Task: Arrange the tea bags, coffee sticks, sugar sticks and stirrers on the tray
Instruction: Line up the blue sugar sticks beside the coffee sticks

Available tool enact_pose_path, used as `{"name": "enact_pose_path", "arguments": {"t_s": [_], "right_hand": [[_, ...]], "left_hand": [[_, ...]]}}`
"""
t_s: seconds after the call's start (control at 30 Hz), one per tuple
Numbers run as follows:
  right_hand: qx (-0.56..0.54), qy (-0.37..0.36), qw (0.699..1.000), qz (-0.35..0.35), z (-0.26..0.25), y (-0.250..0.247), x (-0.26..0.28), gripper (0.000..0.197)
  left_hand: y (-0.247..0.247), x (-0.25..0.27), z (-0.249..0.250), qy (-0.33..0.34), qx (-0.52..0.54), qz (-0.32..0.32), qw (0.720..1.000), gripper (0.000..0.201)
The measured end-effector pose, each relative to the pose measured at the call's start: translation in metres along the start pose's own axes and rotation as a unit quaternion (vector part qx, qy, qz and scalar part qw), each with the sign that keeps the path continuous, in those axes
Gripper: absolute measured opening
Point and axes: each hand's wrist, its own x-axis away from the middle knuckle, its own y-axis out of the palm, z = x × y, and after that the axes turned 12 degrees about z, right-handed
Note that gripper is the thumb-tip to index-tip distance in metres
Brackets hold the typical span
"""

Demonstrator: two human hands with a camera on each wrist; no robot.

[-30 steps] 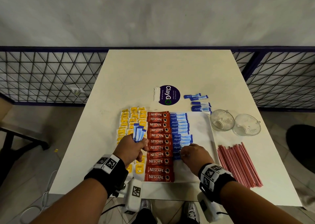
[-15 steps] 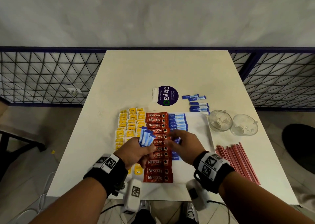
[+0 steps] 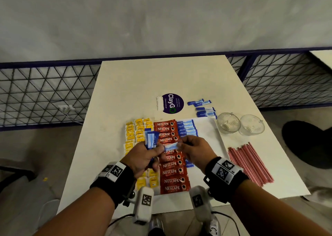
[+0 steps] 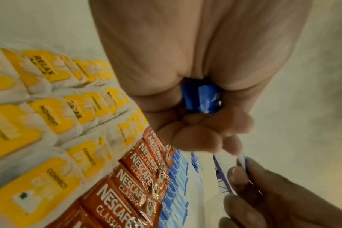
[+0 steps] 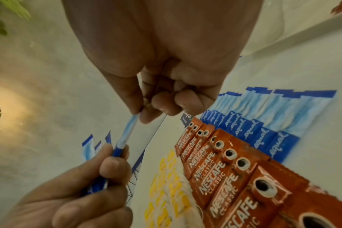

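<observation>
Both hands are hovering above the tray (image 3: 206, 128), which is lying near the tabletop's (image 3: 161, 77) front edge. The left hand (image 3: 143, 154) is gripping a bundle (image 3: 151, 140) of blue sugar sticks in curled fingers, the bundle's ends poking up past the knuckles. The right hand (image 3: 195, 149) is pinching the pale end of one sugar stick (image 3: 170, 146) between thumb and forefinger, while the left thumb (image 5: 115, 166) and forefinger are pinching that same stick's dark-blue end; the stick is spanning the gap between the two hands, over the coffee column.

On the tray, red coffee sticks (image 3: 172, 163) are lying in a column running from its front edge to its back edge. Yellow tea bags (image 3: 138, 131) are filling the rows along the tray's left side, touching the coffee column. Blue sugar sticks (image 3: 186, 129) are sitting in a row just right of the coffee, toward the tray's back edge, with a few more nearer the front, partly hidden under the right hand.

Pink stirrers (image 3: 249, 163) are lying in a pile by the tabletop's right edge, off the tray. Behind them, two glass cups (image 3: 240, 125) are standing side by side. More loose sugar packets (image 3: 203, 108) are lying behind the tray's back right corner, beside a round purple sticker (image 3: 172, 103) in the middle of the tabletop.
</observation>
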Motion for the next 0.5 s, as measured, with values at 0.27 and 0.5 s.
{"name": "enact_pose_path", "arguments": {"t_s": [0.27,0.5], "right_hand": [[0.035,0.003,0.999,0.036,0.016,-0.022,-0.001,0.011],[0.04,0.06,0.995,0.069,0.063,-0.085,-0.014,0.017]], "left_hand": [[0.02,-0.003,-0.009,0.029,-0.044,0.055,0.997,0.019],[0.007,-0.007,-0.029,0.016,-0.068,0.177,0.982,0.016]]}}
